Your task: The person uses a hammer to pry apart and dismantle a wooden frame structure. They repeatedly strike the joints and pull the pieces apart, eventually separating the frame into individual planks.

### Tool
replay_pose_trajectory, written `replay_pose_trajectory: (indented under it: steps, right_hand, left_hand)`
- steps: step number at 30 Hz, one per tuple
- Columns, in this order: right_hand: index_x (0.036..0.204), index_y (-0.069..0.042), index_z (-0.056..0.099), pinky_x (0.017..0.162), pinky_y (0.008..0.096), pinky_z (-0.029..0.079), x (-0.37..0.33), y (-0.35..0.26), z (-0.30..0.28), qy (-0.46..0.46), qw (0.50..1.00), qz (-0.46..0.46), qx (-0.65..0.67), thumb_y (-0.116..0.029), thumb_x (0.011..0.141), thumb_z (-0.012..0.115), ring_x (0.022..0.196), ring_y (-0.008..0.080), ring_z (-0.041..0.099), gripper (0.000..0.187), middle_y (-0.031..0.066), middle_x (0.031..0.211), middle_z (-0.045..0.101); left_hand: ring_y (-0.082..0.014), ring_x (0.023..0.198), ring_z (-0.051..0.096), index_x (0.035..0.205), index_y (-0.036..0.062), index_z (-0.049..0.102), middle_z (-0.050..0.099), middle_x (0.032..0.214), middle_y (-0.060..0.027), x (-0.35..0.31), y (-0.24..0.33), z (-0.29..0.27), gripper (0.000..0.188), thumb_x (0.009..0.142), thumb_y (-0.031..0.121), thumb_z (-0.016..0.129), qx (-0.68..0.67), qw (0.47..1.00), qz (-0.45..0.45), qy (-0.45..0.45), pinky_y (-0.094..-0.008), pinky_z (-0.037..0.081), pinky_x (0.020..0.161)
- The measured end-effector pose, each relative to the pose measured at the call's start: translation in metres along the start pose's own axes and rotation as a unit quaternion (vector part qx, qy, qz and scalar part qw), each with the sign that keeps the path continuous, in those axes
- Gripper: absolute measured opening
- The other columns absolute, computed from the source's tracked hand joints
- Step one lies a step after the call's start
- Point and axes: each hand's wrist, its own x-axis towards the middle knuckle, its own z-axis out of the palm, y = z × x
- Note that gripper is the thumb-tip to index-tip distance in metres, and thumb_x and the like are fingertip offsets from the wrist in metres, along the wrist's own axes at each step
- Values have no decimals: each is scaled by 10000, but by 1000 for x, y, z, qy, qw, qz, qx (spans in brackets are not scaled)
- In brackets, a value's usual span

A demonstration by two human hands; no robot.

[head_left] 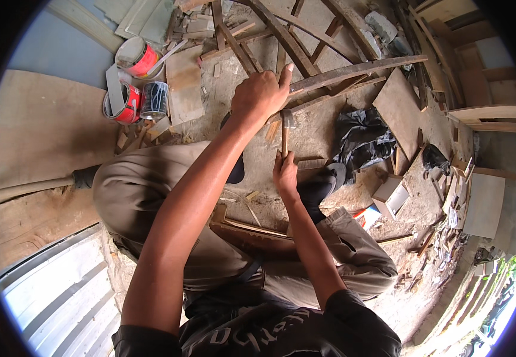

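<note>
In front of me lies a dark wooden frame [362, 70] of joined bars, some curved, like part of a chair. My left hand [261, 94] is closed over the near left corner of this frame, its thumb pointing away from me. Lower and slightly to the right, my right hand [286, 171] is wrapped around the handle of a hammer [286, 134]. The hammer stands with its metal head at the far end, close to the frame's near bar. From this angle I cannot tell whether the head touches the wood.
Red paint buckets [129, 102] and a dark can [154, 100] stand at the left. Black plastic sheeting [362, 135] lies right of the hammer, near a small white box [391, 195]. Wood scraps litter the floor; a plywood sheet [44, 119] leans at left.
</note>
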Motion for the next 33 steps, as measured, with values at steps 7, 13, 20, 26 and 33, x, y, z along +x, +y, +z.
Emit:
replay_pose_trajectory:
  steps: [7,13,20,26,33]
  right_hand:
    - [917,4,418,474,468,423,11,-32,-18,45,999,9,20,-251,1001,477,553,479,554,274,265,617,554]
    - [908,-1,465,486,392,457,9,15,14,164,979,-86,87,-272,993,512,517,260,590,288,143,617,578]
    - [919,0,439,509,552,431,-5,10,1,9,1000,14,-26,-248,975,517,691,512,584,265,325,681,579]
    - [904,1,425,491,528,429,11,17,4,-22,998,11,-61,-237,983,512,669,510,585,265,315,637,565]
    - [828,-14,438,444,313,407,21,-44,-20,129,980,-14,149,-276,996,529,482,122,461,325,62,554,492]
  left_hand:
    - [-348,687,692,722,2,685,661,689,-212,-1,-5,-2,778,975,589,240,-6,1000,-1,-4,-478,563,642]
    - [-358,688,689,750,-10,682,663,708,-222,-2,5,-3,755,986,562,250,-24,1000,3,-16,-476,560,646]
    - [-407,809,687,845,-4,687,679,810,-244,2,-1,-3,765,964,613,250,-9,999,-31,-41,-483,562,699]
    - [-419,803,679,828,-16,688,674,792,-254,-2,8,-6,766,969,599,253,-25,999,-24,-31,-492,548,723]
    - [-405,749,687,775,-12,687,675,760,-242,-4,0,-4,766,977,582,249,1,1000,-16,-4,-484,558,697]
